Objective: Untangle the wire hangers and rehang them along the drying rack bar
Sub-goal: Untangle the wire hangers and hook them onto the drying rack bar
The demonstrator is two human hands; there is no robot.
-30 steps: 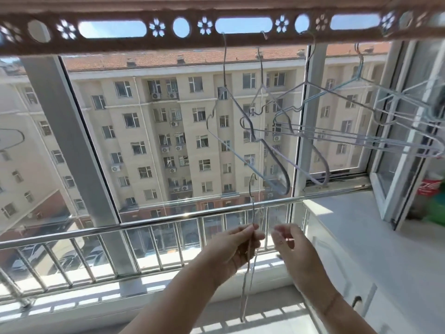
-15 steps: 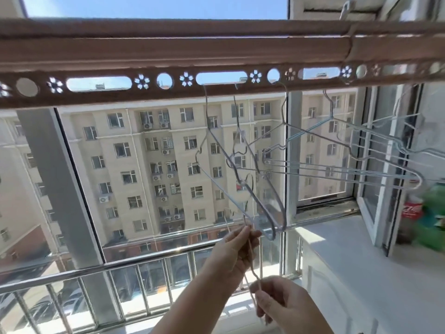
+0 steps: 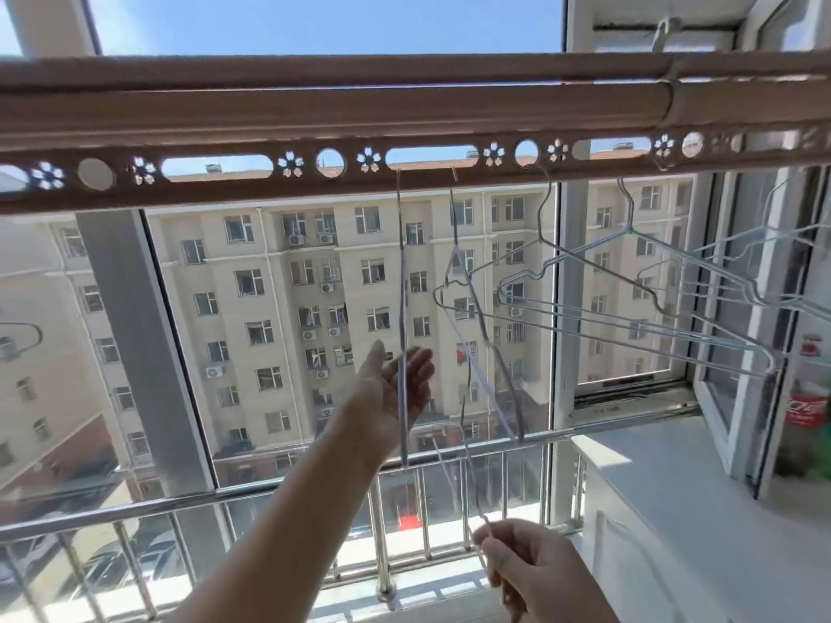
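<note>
The brown drying rack bar (image 3: 225, 123), with flower and slot cut-outs, runs across the top. A thin wire hanger (image 3: 401, 308) hangs edge-on from a slot in the bar. My left hand (image 3: 391, 397) is raised behind this hanger's lower part, palm up and fingers spread, not gripping it. Low at the right, my right hand (image 3: 535, 573) is closed on the bottom of a second wire hanger (image 3: 467, 424) that reaches up from it. A tilted hanger (image 3: 488, 348) and a bunch of overlapping hangers (image 3: 629, 321) hang further right on the bar.
A steel railing (image 3: 270, 485) runs along the window below. A white ledge (image 3: 674, 487) lies at the right under an open window frame (image 3: 737, 397). Bottles (image 3: 807, 406) stand behind that frame. Part of another hanger (image 3: 22, 335) shows at the far left.
The view has tilted up toward the bar. My left hand rose with one hanger, which now hangs from the bar, and opened. My right hand dropped lower, gripping another hanger.
</note>
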